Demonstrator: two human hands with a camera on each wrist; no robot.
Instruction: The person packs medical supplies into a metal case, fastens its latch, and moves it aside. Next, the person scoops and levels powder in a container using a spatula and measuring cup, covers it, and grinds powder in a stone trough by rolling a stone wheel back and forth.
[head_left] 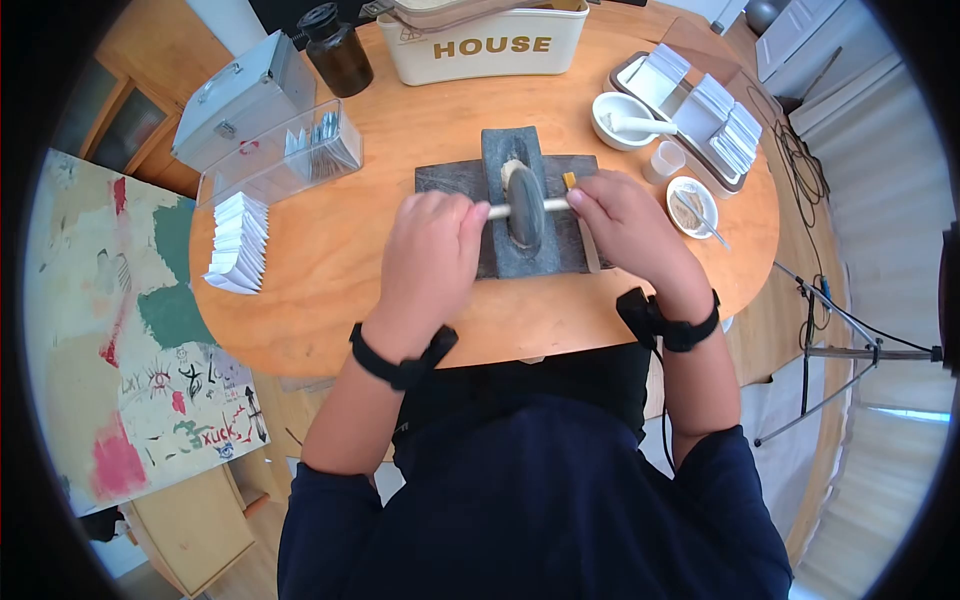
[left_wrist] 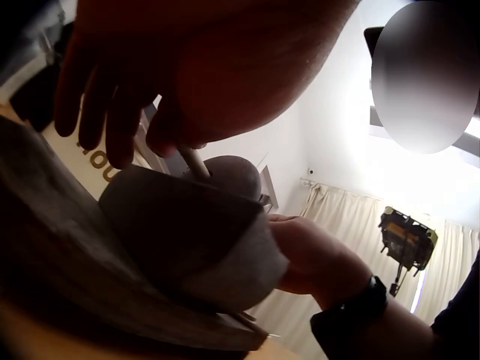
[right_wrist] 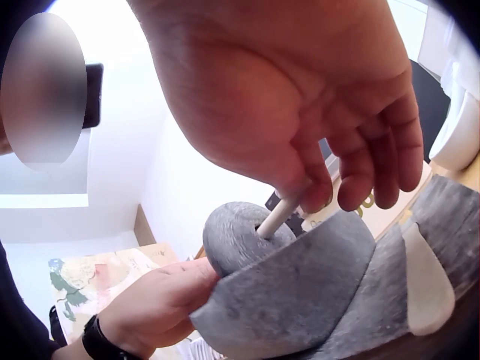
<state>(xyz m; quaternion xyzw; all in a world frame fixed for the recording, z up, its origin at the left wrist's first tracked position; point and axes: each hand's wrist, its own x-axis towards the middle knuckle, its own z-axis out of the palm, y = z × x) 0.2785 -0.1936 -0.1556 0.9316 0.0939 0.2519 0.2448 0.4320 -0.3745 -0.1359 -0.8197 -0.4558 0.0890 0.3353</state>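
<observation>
A grey stone grinding wheel (head_left: 526, 207) stands upright in the groove of a boat-shaped stone trough (head_left: 510, 262). A pale wooden rod (head_left: 498, 211) passes through the wheel's centre. My left hand (head_left: 430, 250) grips the rod's left end, thumb along it, and my right hand (head_left: 632, 225) grips the right end. In the right wrist view, the right thumb and index finger pinch the rod (right_wrist: 281, 215) close to the wheel. Beige powder (head_left: 512, 171) lies in the groove at the wheel's far side. Under the trough is a dark stone slab (head_left: 448, 178).
On the slab, right of the trough, lies a wooden spatula (right_wrist: 429, 289). Farther right are a white mortar (head_left: 605, 108) with its pestle, a plastic cup (head_left: 665, 160), a powder bowl (head_left: 683, 222) and a tray (head_left: 737, 183). Folded papers (head_left: 238, 245) and a clear box (head_left: 265, 165) stand left.
</observation>
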